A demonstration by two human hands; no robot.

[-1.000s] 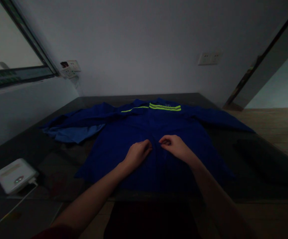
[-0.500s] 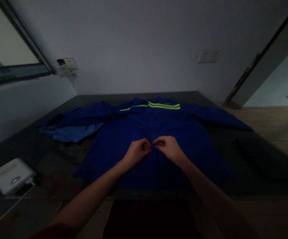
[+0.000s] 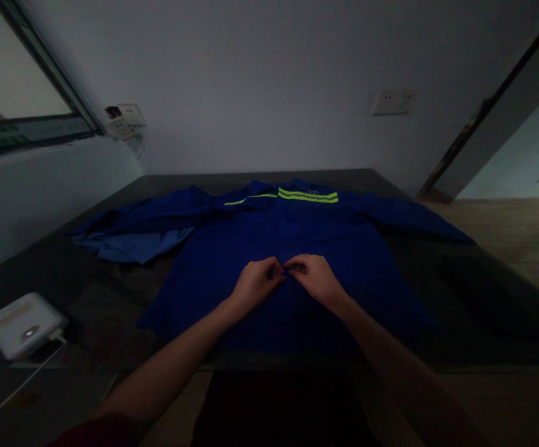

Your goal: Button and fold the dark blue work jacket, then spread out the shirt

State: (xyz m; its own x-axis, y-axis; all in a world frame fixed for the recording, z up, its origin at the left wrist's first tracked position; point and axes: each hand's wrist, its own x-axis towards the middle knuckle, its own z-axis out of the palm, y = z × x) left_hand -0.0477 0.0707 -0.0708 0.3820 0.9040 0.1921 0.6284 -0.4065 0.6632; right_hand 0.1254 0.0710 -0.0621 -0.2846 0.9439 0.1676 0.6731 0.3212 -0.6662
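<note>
A blue work jacket (image 3: 344,248) with yellow-green reflective stripes lies spread on the dark table, its collar toward the wall and its sleeves out to both sides. At the middle of its front, my left hand (image 3: 259,278) pinches a bit of the cloth along the front opening. My right hand (image 3: 315,276) pinches the same spot from the other side, its fingertips almost against those of the left. Whether a button sits between the fingers is too dark and small to tell.
A white box-like device (image 3: 25,326) with a cable stands at the table's left front. Light blue cloth (image 3: 139,246) lies under the left sleeve. A dark flat object (image 3: 488,298) rests at the right. Wall sockets (image 3: 393,102) are beyond the table (image 3: 158,184).
My hands have come slightly closer together, and the fingertips now nearly meet at the jacket's front. The jacket lies as before.
</note>
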